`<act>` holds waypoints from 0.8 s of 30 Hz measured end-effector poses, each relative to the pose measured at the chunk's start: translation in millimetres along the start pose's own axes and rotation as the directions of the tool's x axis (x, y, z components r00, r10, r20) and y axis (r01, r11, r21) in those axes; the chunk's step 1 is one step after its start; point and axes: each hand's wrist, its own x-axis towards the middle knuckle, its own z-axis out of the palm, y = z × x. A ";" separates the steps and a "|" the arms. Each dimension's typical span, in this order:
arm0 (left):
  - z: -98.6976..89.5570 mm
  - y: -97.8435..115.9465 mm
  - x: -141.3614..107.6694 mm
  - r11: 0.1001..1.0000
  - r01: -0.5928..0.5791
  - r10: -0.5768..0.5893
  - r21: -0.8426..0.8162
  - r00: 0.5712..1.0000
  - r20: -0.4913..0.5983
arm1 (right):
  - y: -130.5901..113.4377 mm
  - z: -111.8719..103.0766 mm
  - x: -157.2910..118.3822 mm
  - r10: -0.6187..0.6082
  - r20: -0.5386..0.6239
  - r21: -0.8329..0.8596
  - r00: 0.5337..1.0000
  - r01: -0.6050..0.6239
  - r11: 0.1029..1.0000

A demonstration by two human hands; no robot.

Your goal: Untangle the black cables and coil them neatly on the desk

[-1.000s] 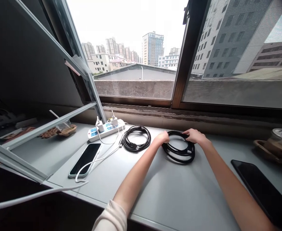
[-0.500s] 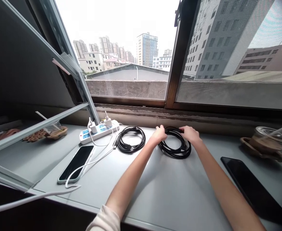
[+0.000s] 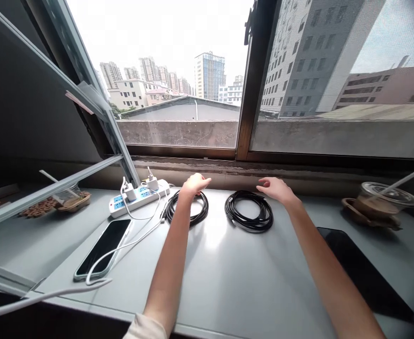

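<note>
Two coils of black cable lie flat on the grey desk (image 3: pixel 224 278). My left hand (image 3: pixel 193 184) is over the far edge of the left coil (image 3: pixel 203 214), its thumb held out to the right and some fingers hidden behind it; no cable shows lifted in it. The right coil (image 3: pixel 249 227) rests by itself with a plug end tucked in its ring. Just beyond its upper right side hovers my right hand (image 3: pixel 276 189), empty, fingers apart and pointing left.
A white power strip (image 3: pixel 139 200) with two chargers stands left of the coils. A phone (image 3: pixel 104 247) lies in front, crossed by a white cable (image 3: pixel 124 242). On the right are a black flat device (image 3: pixel 362 273) and a lidded cup (image 3: pixel 379 202). A metal frame (image 3: pixel 115 132) slants at left.
My left hand has moved left from the right coil to the left coil. My right hand has let go of the right coil and drawn slightly away. The view has shifted a little.
</note>
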 end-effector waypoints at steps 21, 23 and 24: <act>-4.3 -33.7 24.5 0.965 0.201 -0.178 -0.170 0.974 0.141 | -33.8 -48.0 -45.6 -0.173 -0.160 0.164 0.972 0.199 0.966; -10.2 -33.3 20.4 0.957 0.197 -0.190 -0.214 0.980 0.052 | -33.7 -48.4 -46.1 -0.175 -0.159 0.163 0.972 0.201 0.966; -12.3 -33.7 19.1 0.956 0.182 -0.187 -0.231 0.982 0.003 | -33.8 -48.7 -46.5 -0.176 -0.158 0.162 0.972 0.201 0.966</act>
